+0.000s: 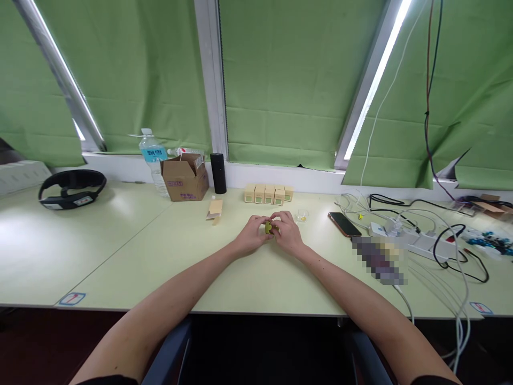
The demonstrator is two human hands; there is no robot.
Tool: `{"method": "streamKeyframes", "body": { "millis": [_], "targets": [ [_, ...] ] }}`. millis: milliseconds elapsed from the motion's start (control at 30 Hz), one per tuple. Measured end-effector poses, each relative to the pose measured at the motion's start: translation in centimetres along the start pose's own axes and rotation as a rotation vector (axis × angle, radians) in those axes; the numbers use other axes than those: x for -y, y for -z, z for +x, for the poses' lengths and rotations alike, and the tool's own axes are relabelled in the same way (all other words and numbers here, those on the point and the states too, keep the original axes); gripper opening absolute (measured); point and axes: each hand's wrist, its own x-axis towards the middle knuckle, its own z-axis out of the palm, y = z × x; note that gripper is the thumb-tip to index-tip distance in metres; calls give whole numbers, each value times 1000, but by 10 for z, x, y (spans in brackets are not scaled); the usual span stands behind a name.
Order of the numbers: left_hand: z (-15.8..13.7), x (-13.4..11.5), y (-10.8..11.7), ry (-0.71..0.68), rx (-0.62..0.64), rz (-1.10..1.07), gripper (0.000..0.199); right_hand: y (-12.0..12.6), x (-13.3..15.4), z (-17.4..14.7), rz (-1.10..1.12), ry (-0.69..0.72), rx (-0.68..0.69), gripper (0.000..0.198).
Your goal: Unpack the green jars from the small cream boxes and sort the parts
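Between my two hands, just above the table, is a small olive-green piece (268, 228), too small and too covered by fingers to name. My left hand (252, 236) grips its left side with thumb and fingers. From the right, my right hand (287, 233) closes on the same piece, its fingertips meeting those of the left. Right of my right hand stands a small clear container (302, 215) with something yellow in it. An opened small carton (215, 209) lies beyond my left hand. Behind both hands several small cream boxes (264, 194) stand in a row.
A brown cardboard box (185, 179), a water bottle (152, 155) and a black cylinder (218, 173) stand at the back. A black headset (72, 189) lies far left. On the right are a phone (344, 224), a power strip (428, 243) and tangled cables.
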Motion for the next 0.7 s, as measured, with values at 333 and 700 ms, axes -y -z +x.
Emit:
{"method": "streamKeyframes", "body": {
  "millis": [333, 700],
  "targets": [
    [24, 33, 24, 176, -124, 327, 43, 13, -13, 11, 13, -73, -171, 16],
    [45, 54, 31, 275, -59, 542, 52, 4, -44, 27, -257, -126, 149, 20]
  ]
}}
